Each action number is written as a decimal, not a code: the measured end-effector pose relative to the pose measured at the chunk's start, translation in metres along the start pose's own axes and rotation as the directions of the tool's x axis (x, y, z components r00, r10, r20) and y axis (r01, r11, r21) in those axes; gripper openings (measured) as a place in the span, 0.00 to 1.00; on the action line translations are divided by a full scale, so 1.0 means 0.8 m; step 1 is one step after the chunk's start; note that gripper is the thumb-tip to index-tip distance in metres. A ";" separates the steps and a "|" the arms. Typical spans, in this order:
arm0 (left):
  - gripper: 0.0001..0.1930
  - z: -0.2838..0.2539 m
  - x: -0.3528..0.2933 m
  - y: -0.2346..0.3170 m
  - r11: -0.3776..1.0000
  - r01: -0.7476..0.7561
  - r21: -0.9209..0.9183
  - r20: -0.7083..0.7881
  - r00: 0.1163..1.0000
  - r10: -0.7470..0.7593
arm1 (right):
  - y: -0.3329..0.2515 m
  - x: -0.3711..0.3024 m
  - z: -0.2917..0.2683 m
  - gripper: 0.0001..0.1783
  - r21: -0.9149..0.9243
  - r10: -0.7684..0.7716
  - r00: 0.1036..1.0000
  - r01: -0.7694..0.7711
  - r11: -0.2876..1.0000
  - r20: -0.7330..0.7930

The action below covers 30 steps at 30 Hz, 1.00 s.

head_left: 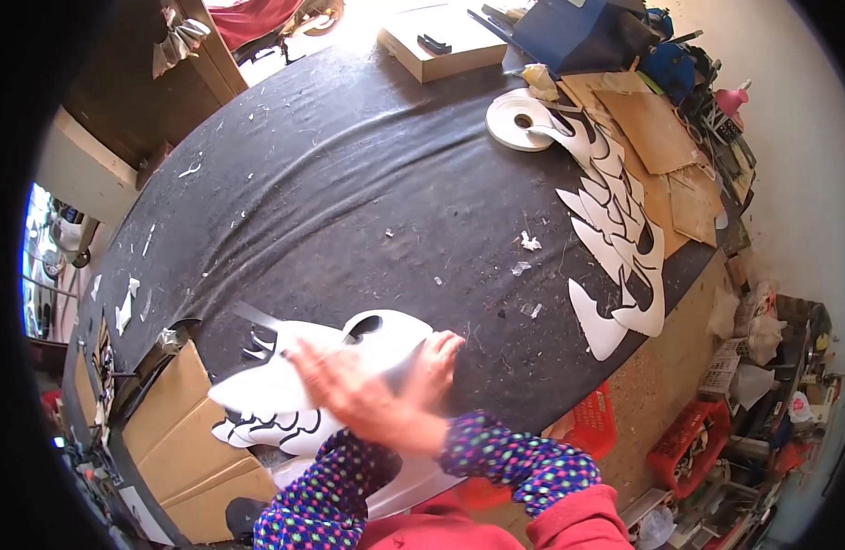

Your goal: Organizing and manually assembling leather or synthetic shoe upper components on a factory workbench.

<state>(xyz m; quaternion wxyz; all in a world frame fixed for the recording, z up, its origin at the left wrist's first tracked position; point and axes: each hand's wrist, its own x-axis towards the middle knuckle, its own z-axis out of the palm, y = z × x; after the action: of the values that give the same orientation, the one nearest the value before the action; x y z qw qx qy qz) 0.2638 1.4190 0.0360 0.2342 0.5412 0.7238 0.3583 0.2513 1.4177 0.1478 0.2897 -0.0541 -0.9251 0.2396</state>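
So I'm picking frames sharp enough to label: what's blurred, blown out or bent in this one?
Head view: the left hand is smeared by motion over the white cut-out pieces; the right hand is sharper; daylight blows out the far table edge; the fisheye curves the black table; the corners are black.

A wide stretch of the black table top [349, 183] lies open through its middle and far left, marked only by small white scraps [530, 242]. Along the right edge a row of white cut pieces [615, 238] blocks the way, with a roll of white tape [519, 119] at its far end and brown cardboard sheets [661, 137] just beyond. At the far edge sit a flat wooden box [441, 41] and a blue box [569, 32]. Near the front left, a stack of white cut shapes [285, 385] and cardboard boxes [180, 431] crowd the edge.
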 end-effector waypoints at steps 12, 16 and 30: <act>0.21 0.004 -0.124 -0.034 0.183 -0.371 0.910 0.355 0.928 0.114 | 0.147 0.054 0.031 0.34 0.339 0.044 0.980 0.025 0.940 -0.194; 0.22 0.024 -0.088 -0.010 0.166 -0.402 0.900 0.382 0.913 0.141 | 0.467 0.072 -0.102 0.27 -0.504 0.410 0.858 -0.513 0.695 -0.309; 0.20 0.014 -0.076 -0.008 0.895 -0.022 0.445 -0.072 0.996 0.061 | 0.691 0.078 -0.163 0.19 -0.750 0.698 0.658 -0.605 0.266 -0.283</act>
<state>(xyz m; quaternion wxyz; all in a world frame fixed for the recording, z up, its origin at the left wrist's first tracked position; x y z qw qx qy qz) 0.2863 1.3631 0.0211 0.0664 0.5801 0.7838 0.2114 0.2519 1.9721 0.0109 0.0592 -0.5391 -0.8342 -0.1002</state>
